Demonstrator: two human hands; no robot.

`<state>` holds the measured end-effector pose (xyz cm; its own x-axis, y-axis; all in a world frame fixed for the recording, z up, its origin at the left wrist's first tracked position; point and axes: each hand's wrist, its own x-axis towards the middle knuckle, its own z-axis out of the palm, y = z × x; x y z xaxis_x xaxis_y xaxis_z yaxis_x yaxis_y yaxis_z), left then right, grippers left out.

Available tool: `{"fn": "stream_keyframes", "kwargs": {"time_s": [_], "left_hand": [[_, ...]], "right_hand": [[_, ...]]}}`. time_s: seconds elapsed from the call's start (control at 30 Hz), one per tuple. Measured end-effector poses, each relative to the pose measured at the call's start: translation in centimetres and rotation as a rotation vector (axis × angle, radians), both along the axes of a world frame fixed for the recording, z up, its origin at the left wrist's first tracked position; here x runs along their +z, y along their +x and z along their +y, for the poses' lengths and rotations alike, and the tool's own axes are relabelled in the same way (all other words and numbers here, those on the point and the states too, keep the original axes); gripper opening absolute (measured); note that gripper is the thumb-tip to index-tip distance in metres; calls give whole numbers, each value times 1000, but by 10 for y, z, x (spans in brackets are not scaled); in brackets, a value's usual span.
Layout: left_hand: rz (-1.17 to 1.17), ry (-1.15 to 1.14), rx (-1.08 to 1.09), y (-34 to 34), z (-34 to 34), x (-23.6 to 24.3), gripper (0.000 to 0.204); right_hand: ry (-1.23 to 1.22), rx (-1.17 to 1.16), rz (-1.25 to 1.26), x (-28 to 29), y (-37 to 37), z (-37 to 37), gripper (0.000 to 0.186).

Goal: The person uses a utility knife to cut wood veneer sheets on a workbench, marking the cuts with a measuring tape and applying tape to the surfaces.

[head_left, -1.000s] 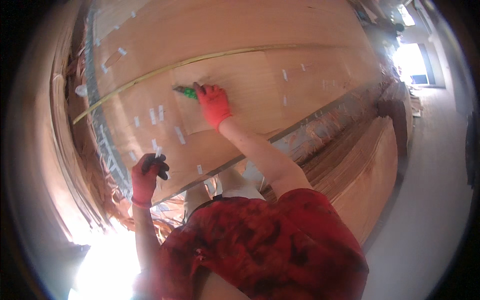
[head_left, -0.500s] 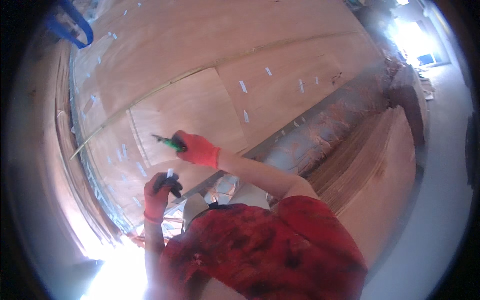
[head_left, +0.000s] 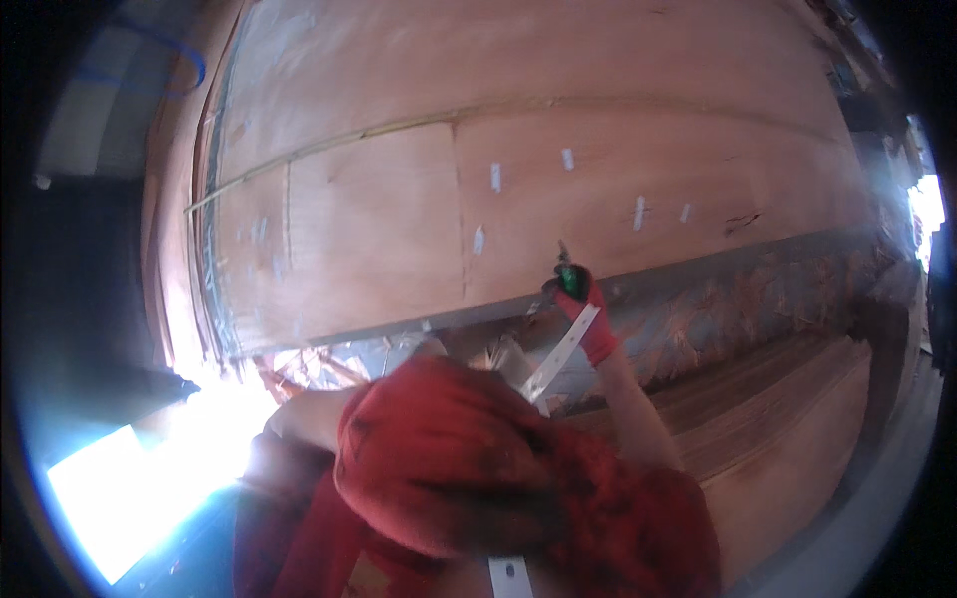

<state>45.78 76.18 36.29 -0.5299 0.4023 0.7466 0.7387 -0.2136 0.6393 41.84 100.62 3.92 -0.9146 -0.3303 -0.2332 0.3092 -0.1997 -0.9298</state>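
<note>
My right hand [head_left: 586, 304], in a red and black glove, is closed round a green-handled tool [head_left: 570, 280] with a thin dark tip. The tip is over the near part of a wide reddish wood sheet [head_left: 369, 219]. A white strip of tape with holes [head_left: 563, 354] slants down from beside the right glove toward my body. My left hand [head_left: 439, 448], a large blurred red glove, is close in front of my chest with its fingers hidden. Just below it, more punched white tape [head_left: 510, 578] shows, but I cannot see whether the left hand grips it.
Short white tape pieces [head_left: 495, 177] dot the wood sheet, and a thin pale strip [head_left: 329, 147] runs across it. A stack of wood sheets [head_left: 797, 409] is at my right. Reddish scraps [head_left: 688, 339] lie along the near edge. Glare [head_left: 130, 498] fills the lower left.
My right hand with the green tool has moved right and toward me. The left hand has come back from the sheet to my chest. A long tape strip now shows; the view has turned.
</note>
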Motion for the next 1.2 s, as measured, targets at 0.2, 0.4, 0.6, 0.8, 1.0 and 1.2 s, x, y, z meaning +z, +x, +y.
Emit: {"fn": "stream_keyframes", "kwargs": {"time_s": [0.2, 0.4, 0.6, 0.8, 1.0, 1.2], "left_hand": [[-117, 124, 95, -18, 39, 35, 28], [135, 236, 57, -36, 39, 28, 30], [-39, 254, 76, -68, 54, -1, 40], [-658, -177, 942, -126, 69, -154, 49], [-534, -993, 1264, -143, 103, -288, 71], [-648, -1111, 1346, -154, 126, -341, 70]], "right_hand": [[330, -181, 105, 9, -12, 40, 32], [772, -268, 296, 32, -67, 87, 30], [1043, -193, 864, 46, -208, 127, 35], [1242, -34, 1200, 43, -393, 201, 48], [1463, 379, 1223, 14, -480, 217, 48], [1425, 546, 1210, 17, -529, 218, 33]]}}
